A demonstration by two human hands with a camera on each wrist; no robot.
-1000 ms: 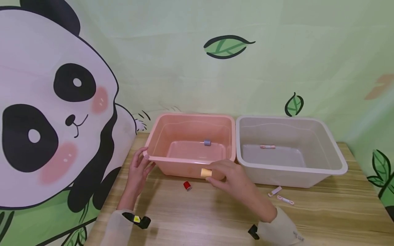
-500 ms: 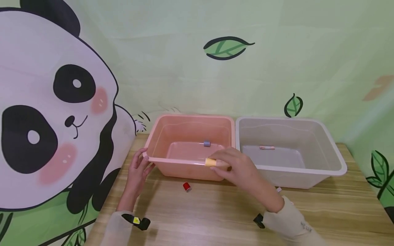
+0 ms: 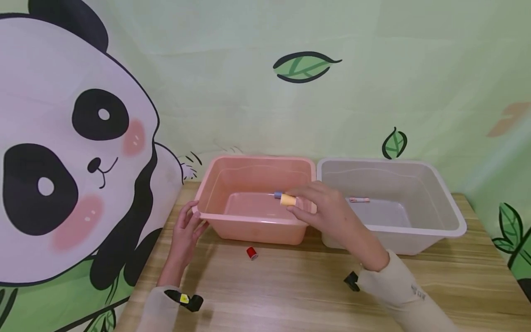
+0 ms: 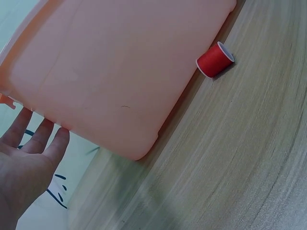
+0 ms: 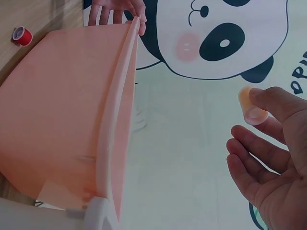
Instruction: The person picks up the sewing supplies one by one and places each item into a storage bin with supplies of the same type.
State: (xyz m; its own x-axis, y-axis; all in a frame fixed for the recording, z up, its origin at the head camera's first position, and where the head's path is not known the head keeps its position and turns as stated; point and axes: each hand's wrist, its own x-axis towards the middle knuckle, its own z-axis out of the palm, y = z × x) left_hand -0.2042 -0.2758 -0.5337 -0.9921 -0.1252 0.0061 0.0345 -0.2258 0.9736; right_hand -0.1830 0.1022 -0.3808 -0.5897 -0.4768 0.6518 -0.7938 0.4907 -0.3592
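My right hand (image 3: 329,207) pinches a yellow-orange thread spool (image 3: 287,199) between thumb and forefinger, above the right part of the pink bin (image 3: 249,229). In the right wrist view the spool (image 5: 247,101) shows a pale end, and the other fingers are loosely bent. My left hand (image 3: 186,233) holds the bin's front left corner by its rim, as the left wrist view shows with fingertips (image 4: 58,139) against the rim. Inside the pink bin lies a blue-grey spool (image 3: 278,195), partly hidden by the yellow one. A red thread spool (image 4: 215,60) lies on the table before the bin.
A grey bin (image 3: 394,233) stands to the right of the pink one. On its floor lies a small pink-and-white clip-like item (image 3: 359,200). Both bins stand on a wooden table (image 3: 265,295) against a panda-printed backdrop (image 3: 232,92).
My right hand has risen and moved forward with the yellow spool, from before the pink bin's front wall to above its inside. The right forearm now hides two small white-and-pink items. My left hand stays put.
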